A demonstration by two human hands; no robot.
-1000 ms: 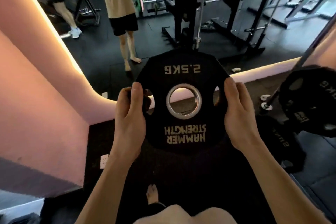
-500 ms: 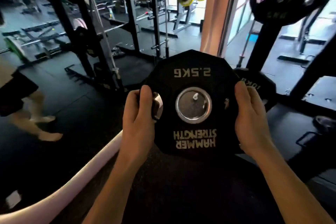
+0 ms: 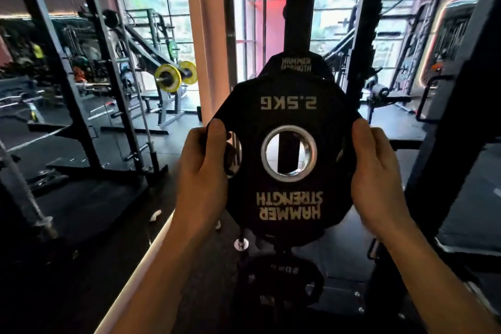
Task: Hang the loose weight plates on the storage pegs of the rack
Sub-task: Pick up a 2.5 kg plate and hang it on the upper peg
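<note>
Both hands hold a black weight plate upright in front of the camera, its face toward the viewer and its lettering upside down — "2.5KG" at the top, "HAMMER STRENGTH" at the bottom. The left hand grips the plate's left edge, thumb on the front face beside a side cutout, fingers curled behind. The right hand grips the right edge the same way.

The plate is in the air, directly in front of the black upright post of the rack — part of the post shows through the plate's steel-ringed centre hole. Just behind its top edge sits another black plate. Lower down, near the floor, a further dark plate hangs on the rack.
</note>
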